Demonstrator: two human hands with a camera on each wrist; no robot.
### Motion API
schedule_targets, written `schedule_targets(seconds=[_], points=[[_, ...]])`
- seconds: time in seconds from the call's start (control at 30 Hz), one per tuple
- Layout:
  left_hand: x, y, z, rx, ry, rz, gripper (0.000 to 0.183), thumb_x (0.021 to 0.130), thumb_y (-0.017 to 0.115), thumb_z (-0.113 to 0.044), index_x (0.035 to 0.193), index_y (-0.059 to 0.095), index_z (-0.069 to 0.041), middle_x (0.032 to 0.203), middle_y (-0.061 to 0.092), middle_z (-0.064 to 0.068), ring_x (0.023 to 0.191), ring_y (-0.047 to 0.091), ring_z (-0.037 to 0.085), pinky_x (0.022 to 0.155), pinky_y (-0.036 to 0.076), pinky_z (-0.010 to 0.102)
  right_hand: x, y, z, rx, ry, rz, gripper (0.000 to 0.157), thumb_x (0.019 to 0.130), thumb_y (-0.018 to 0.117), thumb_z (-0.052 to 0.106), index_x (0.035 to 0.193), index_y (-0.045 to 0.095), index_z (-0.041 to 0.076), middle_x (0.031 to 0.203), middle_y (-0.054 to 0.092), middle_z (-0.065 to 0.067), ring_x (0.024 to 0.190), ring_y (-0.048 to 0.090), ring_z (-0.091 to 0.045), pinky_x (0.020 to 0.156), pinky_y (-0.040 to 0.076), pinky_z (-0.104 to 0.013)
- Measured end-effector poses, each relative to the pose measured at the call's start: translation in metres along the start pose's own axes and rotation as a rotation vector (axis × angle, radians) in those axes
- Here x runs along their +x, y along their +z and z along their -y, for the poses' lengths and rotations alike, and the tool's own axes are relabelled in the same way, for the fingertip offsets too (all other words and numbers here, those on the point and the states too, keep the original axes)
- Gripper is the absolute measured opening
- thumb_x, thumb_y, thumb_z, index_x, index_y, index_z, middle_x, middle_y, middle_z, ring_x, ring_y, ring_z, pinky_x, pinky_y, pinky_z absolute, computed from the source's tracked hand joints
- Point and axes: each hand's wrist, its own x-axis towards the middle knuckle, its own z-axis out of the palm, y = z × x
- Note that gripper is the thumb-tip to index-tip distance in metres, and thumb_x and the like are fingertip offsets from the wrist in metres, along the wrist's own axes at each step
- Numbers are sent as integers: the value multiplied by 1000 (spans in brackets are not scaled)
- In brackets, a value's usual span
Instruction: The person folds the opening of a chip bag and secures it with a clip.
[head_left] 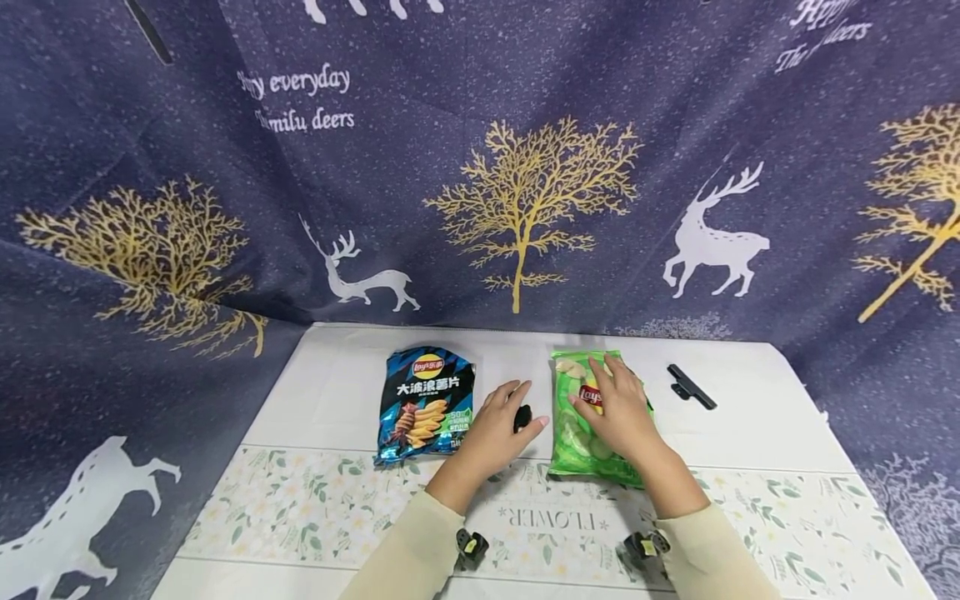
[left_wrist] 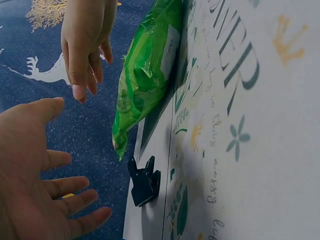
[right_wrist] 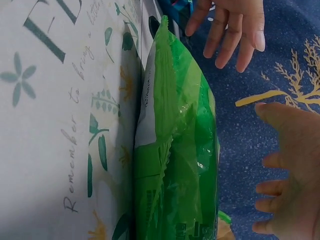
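Note:
In the head view, a green Lay's chip bag [head_left: 573, 446] lies flat on the table with my right hand [head_left: 618, 417] over it. The right wrist view shows that right hand [right_wrist: 295, 170] raised off the bag [right_wrist: 190, 155], fingers spread. My left hand [head_left: 491, 433] is between the two bags, fingers extended and nothing in its grasp. Beside it sits a small black clip [head_left: 522, 416], partly covered by the hand in the head view. From the left wrist, the same clip [left_wrist: 145, 185] shows below the green bag's corner, apart from my left fingers [left_wrist: 75, 187].
A blue and black Lay's chip bag [head_left: 426, 408] lies left of my left hand. Over to the right is a long black bag clip [head_left: 690, 387]. A flower-printed cloth [head_left: 315, 508] covers the table, and a dark blue deer-print curtain [head_left: 465, 83] hangs behind it.

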Motion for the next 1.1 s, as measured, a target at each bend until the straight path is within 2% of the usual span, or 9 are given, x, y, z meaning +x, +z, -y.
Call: schedule_targets(seconds=[0.2,0.43,1.1], points=[[1,1,-2,15,14,5,75,100,41,-68,162,25,-28,164,31,6,150,35,30,115,40,55,-1,-1,-2,3,-2,-11,78,98,65,41,155,34,-2,161,25,-32,149,22,-51,122,14,-66],[-1,5,-5,-6,20,25,74,101,43,-65,162,26,-26,164,31,8,150,36,30,115,41,54,-3,0,-6,16,12,-8,77,97,66,39,155,34,-2,160,25,-33,150,21,-51,122,13,-67],[-3,18,-9,-34,2,36,76,98,39,-71,161,25,-31,165,30,5,150,35,28,114,42,53,-8,1,-19,9,31,-32,78,97,67,35,155,33,-3,160,26,-32,150,20,-53,120,12,-70]])
